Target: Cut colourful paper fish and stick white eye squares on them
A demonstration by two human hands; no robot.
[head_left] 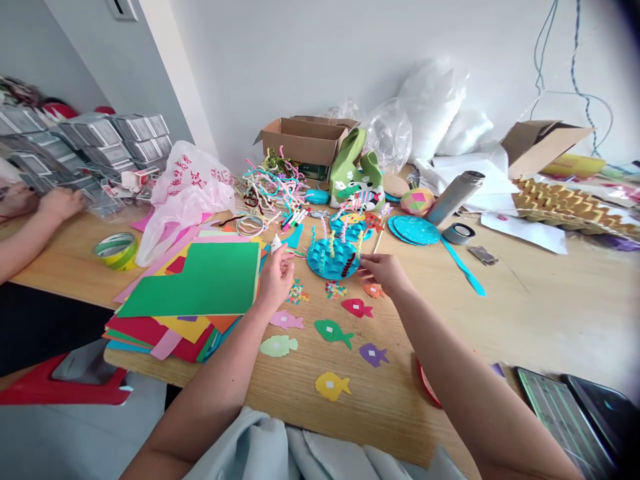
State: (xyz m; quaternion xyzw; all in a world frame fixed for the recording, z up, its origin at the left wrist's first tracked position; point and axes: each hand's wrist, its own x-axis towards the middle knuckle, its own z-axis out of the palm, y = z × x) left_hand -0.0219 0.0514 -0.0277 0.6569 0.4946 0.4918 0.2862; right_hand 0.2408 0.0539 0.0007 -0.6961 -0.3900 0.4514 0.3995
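Note:
My left hand [277, 277] is closed around a small white glue bottle [276, 243], its nozzle pointing up. With its fingers at the right edge of a round blue board [325, 263], my right hand [383, 272] grips that board. Twisted pipe-cleaner stems stand on the board, and one dark red piece lies at its right side. Paper fish lie nearer to me: a red fish [357, 307], a green fish [333, 332], a purple fish [373, 354], a yellow fish [332, 386] and others. Two dotted multicoloured fish are just below the board.
Coloured paper [200, 280] is piled at the left beside a tape roll [116, 251]. Behind are pipe cleaners [273, 183], a green bag [356, 170] and a steel flask [456, 198]. Phones [563, 417] lie at the right. Another person's hands [60, 203] are at the far left.

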